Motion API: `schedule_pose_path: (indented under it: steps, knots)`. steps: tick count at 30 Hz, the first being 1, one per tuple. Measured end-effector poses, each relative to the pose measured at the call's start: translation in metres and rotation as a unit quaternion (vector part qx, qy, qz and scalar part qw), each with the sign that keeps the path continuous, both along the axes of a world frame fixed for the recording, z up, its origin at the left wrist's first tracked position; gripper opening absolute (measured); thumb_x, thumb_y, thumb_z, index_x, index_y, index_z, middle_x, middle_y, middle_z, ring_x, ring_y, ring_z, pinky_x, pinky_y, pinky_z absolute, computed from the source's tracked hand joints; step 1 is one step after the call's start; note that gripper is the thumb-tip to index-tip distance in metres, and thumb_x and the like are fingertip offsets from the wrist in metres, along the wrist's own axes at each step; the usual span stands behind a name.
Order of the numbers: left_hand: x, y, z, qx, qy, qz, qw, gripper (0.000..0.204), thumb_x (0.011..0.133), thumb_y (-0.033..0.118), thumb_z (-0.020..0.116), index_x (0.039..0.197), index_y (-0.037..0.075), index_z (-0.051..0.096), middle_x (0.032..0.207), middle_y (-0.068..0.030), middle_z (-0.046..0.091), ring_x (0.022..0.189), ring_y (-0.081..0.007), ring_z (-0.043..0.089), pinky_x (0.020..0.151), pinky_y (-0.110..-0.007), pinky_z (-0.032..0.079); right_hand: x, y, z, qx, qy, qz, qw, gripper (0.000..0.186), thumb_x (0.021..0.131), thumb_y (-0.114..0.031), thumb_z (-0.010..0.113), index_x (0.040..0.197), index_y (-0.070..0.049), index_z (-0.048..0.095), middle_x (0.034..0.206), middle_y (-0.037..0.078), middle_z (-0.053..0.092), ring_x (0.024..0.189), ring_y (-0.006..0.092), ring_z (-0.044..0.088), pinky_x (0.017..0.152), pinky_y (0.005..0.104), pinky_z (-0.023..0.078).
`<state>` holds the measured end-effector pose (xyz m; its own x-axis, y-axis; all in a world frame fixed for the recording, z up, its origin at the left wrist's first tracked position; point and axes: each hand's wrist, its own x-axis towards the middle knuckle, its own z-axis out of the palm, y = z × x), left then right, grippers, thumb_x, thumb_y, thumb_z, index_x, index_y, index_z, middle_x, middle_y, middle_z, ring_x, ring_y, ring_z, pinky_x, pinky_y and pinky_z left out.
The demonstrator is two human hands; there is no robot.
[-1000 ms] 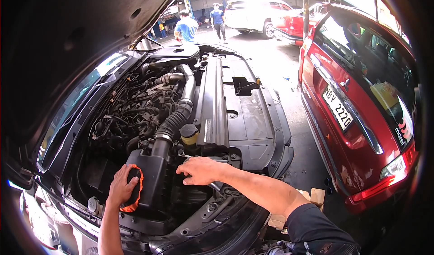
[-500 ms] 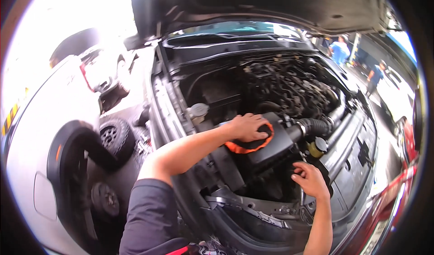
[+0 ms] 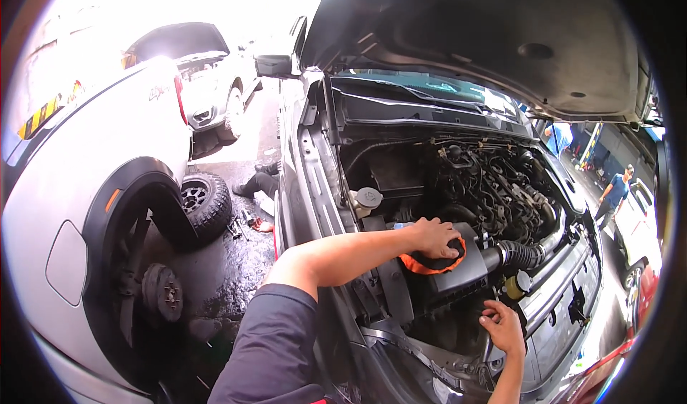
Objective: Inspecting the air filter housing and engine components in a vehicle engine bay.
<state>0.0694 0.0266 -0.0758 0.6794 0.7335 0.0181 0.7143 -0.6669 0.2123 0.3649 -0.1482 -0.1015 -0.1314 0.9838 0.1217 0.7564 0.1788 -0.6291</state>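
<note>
My left hand (image 3: 435, 238) lies on a round black pad with a crumpled orange rim (image 3: 433, 265), its fingers curled over the right edge. The pad looks like folded cloth, but my hand hides part of it. Beneath it is the black air filter box (image 3: 464, 269), joined to a ribbed intake hose (image 3: 521, 255). Lower right, my right hand (image 3: 505, 328) hovers over the front of the engine bay, fingers loosely bent, thumb and forefinger slightly apart with nothing visible between them. Just beyond it is a yellowish reservoir with a black cap (image 3: 518, 285).
The raised hood (image 3: 501, 39) hangs over the engine (image 3: 501, 182). A white-capped tank (image 3: 368, 199) stands left of the box. Leftward are a silver vehicle (image 3: 107, 211) with a bare wheel hub (image 3: 163, 293), a loose wheel (image 3: 207, 203) and someone's legs (image 3: 259, 181). Another person (image 3: 615, 189) stands right.
The view has swung left, so the car sits further right and lower in it. Both hands keep nearly the same places over the engine bay. More of the floor and the person's legs now show.
</note>
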Motion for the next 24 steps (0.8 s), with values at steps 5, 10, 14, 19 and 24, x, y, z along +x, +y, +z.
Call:
schedule_pose_path:
  steps: [5,10,14,19,24]
  knots:
    - [-0.0001,0.0008,0.0009,0.003,-0.001,0.0,1.0,0.072,0.094,0.063,0.045,0.149,0.017,0.043,0.151,-0.0128,0.044,0.136,-0.038,0.045,0.104,-0.055,0.045,0.0012,0.0004,-0.0036,0.005,-0.003,-0.006,1.0,0.045,0.076,-0.01,0.078,0.12,-0.003,0.068,0.096,0.009,0.073,0.074,0.0167,0.06,0.073,0.0322,0.052]
    - [-0.0003,0.0026,0.0023,-0.004,0.003,0.006,1.0,0.072,0.094,0.063,0.045,0.149,0.018,0.043,0.152,-0.013,0.042,0.137,-0.0379,0.044,0.105,-0.054,0.045,0.0006,0.0021,-0.0035,0.0,0.003,-0.009,1.0,0.045,0.076,-0.01,0.077,0.119,-0.002,0.068,0.096,0.009,0.073,0.074,0.017,0.06,0.073,0.0323,0.052]
    - [-0.002,0.0043,0.0009,-0.006,0.002,0.006,1.0,0.072,0.094,0.063,0.045,0.15,0.018,0.043,0.153,-0.0134,0.042,0.137,-0.0378,0.044,0.106,-0.054,0.045,-0.001,0.0026,-0.0024,0.003,0.005,-0.004,1.0,0.045,0.076,-0.01,0.077,0.119,-0.002,0.068,0.096,0.01,0.073,0.074,0.017,0.06,0.073,0.0321,0.052]
    - [-0.0025,0.0045,0.0001,-0.007,-0.004,0.006,1.0,0.072,0.094,0.062,0.046,0.149,0.017,0.043,0.152,-0.0134,0.042,0.137,-0.0377,0.044,0.105,-0.053,0.045,-0.0029,0.0022,0.0001,0.0,-0.003,-0.01,1.0,0.045,0.076,-0.01,0.077,0.119,-0.002,0.068,0.095,0.01,0.073,0.074,0.0169,0.06,0.072,0.0323,0.052]
    - [-0.0026,-0.0019,0.0021,-0.007,-0.012,0.012,1.0,0.071,0.093,0.062,0.047,0.148,0.017,0.045,0.151,-0.0134,0.044,0.136,-0.0372,0.046,0.104,-0.055,0.044,0.0032,0.0056,-0.0081,-0.005,0.04,-0.006,0.999,0.044,0.076,-0.006,0.076,0.119,0.001,0.067,0.093,0.008,0.072,0.075,0.013,0.057,0.072,0.0291,0.049]
